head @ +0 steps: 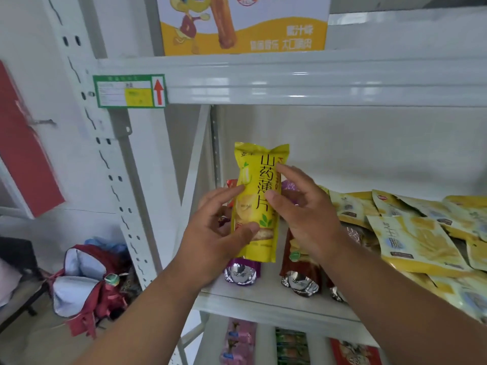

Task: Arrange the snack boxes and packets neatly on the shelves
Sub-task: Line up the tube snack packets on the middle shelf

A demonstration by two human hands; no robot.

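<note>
Your left hand (221, 227) grips the yellow packet (257, 204) upright — thumb across its lower front, just above the purple packet (241, 272) lying on the shelf (263, 299). At 3 o'clock of it, your right hand (303, 209) touches its edge, fingers loosely spread, above the brown packet (300, 270).

left hand (213, 233) grips yellow packet (257, 204) | right hand (303, 209) touches it | above shelf (263, 299)
</note>
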